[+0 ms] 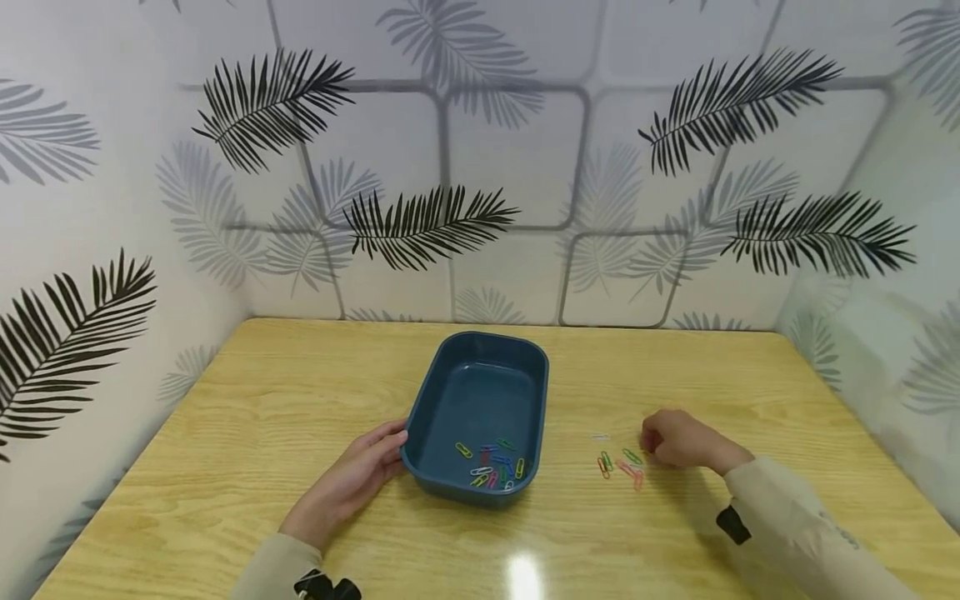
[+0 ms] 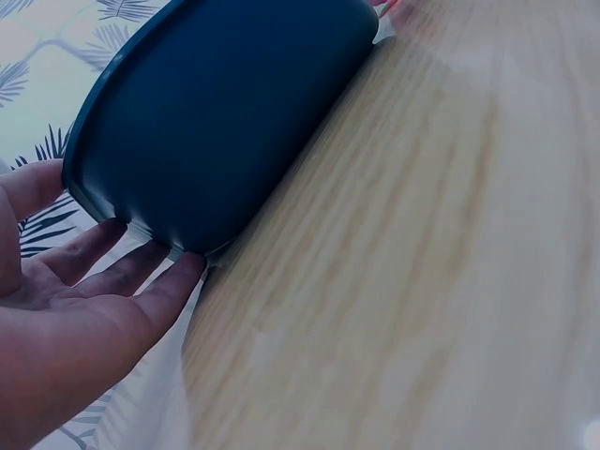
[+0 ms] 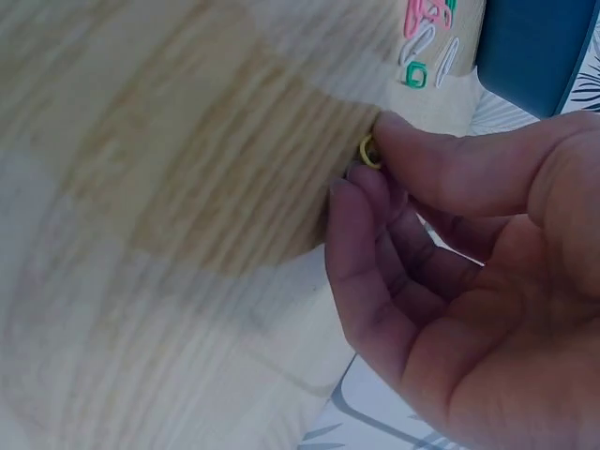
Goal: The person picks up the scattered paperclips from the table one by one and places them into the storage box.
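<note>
A dark blue rectangular tray [image 1: 487, 400] stands on the table with several coloured paper clips [image 1: 504, 460] lying at its near end. My left hand [image 1: 358, 473] is at the tray's left side; in the left wrist view its extended fingers [image 2: 141, 267] touch the outer wall near the rim. To the right of the tray, my right hand [image 1: 681, 439] is low over the table. In the right wrist view, its thumb and fingertips pinch a yellow paper clip [image 3: 369, 153], mostly hidden by them. Beside this hand lie loose paper clips, including green [image 1: 633, 457] and pink ones [image 1: 637, 480].
The wooden table [image 1: 315, 375] meets a wall [image 1: 517, 275] with a leaf pattern at the back and sides. A white paper clip [image 1: 601, 437] lies on the table between the tray and my right hand. Dark bands [image 1: 732, 524] sit on both sleeves.
</note>
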`<act>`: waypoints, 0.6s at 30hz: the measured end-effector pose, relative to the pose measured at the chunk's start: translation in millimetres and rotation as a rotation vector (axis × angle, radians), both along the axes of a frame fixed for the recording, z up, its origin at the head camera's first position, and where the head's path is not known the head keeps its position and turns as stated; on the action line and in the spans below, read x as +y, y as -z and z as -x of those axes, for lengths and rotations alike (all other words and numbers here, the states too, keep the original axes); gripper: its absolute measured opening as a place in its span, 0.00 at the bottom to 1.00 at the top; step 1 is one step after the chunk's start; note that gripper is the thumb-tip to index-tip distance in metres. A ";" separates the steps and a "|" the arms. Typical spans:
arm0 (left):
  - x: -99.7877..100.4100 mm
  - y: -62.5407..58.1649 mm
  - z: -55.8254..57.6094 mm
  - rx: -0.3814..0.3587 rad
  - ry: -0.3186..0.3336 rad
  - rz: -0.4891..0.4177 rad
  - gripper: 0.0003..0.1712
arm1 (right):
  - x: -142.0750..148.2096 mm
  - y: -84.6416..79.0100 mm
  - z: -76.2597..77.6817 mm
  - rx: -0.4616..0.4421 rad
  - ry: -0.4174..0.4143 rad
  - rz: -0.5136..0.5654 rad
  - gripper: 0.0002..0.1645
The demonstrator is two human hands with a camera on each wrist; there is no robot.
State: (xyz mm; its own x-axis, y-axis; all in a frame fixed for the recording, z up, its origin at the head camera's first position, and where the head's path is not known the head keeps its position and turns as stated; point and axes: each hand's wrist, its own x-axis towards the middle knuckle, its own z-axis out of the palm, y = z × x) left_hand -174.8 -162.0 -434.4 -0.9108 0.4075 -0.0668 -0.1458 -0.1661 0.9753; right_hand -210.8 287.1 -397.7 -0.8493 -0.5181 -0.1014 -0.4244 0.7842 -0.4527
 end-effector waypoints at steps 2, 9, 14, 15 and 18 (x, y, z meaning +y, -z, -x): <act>-0.9 -0.2 -0.3 -0.007 -0.004 0.004 0.33 | 0.5 1.5 0.3 0.010 -0.012 0.011 0.09; -1.8 0.7 -0.7 -0.015 0.000 0.008 0.34 | 1.3 -4.3 1.5 -0.138 0.046 0.114 0.06; -1.9 -0.1 0.2 -0.008 0.001 0.006 0.33 | -8.5 -14.8 3.3 -0.185 0.059 0.208 0.05; -2.0 0.0 0.3 -0.007 0.002 0.006 0.33 | -10.8 -16.6 3.3 -0.175 0.048 0.219 0.04; -1.8 0.3 0.4 -0.009 0.000 0.008 0.33 | -18.0 -21.2 3.0 -0.141 0.023 0.233 0.05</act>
